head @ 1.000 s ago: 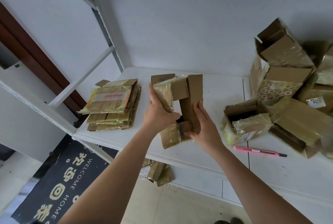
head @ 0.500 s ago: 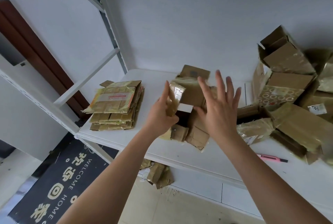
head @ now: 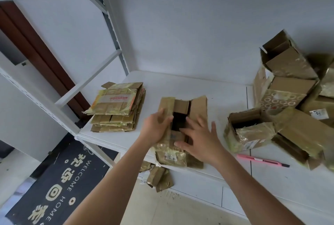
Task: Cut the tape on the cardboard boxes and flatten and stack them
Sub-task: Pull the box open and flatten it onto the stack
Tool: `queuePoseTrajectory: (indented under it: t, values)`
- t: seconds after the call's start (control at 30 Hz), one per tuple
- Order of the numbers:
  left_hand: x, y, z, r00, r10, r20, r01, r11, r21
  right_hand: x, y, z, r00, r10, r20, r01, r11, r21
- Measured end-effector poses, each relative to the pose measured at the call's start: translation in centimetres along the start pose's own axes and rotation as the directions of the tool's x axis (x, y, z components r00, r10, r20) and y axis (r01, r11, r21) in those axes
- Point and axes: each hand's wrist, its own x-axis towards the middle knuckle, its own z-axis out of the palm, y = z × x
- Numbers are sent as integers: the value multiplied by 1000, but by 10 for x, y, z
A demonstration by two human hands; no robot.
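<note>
I have the box [head: 180,127] lying at the front edge of the shelf [head: 207,87], its near end hanging slightly over that edge, and I am squashing it flat. My left hand [head: 155,130] curls its fingers over the left wall of the box, while my right hand [head: 200,139] lies spread, palm down, pressing the right side. To do this well I should lean my weight straight down, let the walls fold along their creases, and keep the left grip firm so the box does not slide off the front. The finished stack [head: 117,107] sits near the left edge; the uncut boxes [head: 282,101] are piled at the right, and the pink knife [head: 262,160] lies by the front edge beside them. Below lie scraps [head: 159,176] and a doormat [head: 57,185] on the floor; a white wall rises behind.
</note>
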Motion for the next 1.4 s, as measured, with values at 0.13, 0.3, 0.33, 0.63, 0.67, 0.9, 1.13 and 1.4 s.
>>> queuePoseTrajectory:
  t: [0.13,0.3,0.33,0.63,0.67,0.9,1.13,1.4]
  values:
    - [-14,-8,3,998,12,54,-28,953,303,-2,7,21,990,26,-141,-27,1000,-7]
    - [-26,-6,5,999,-10,52,-11,920,392,-13,-3,33,966,-61,-252,77,996,53]
    - [-26,-5,3,998,-4,69,-24,917,397,-16,-2,37,971,-75,-227,88,995,45]
    - [-26,-7,-18,992,38,119,-54,989,140,-6,3,46,979,-3,-202,61,959,278]
    - [-26,-7,-19,992,45,116,-60,990,129,-4,4,46,981,-3,-194,59,957,285]
    - [-23,-10,-22,982,45,182,-56,997,56,0,7,53,978,-19,-208,89,939,332]
    - [-22,-11,-26,973,48,224,-59,997,44,0,8,57,968,-43,-246,137,915,379]
    - [-20,-10,-33,959,24,282,-16,999,-29,4,5,53,966,-70,-249,159,919,360]
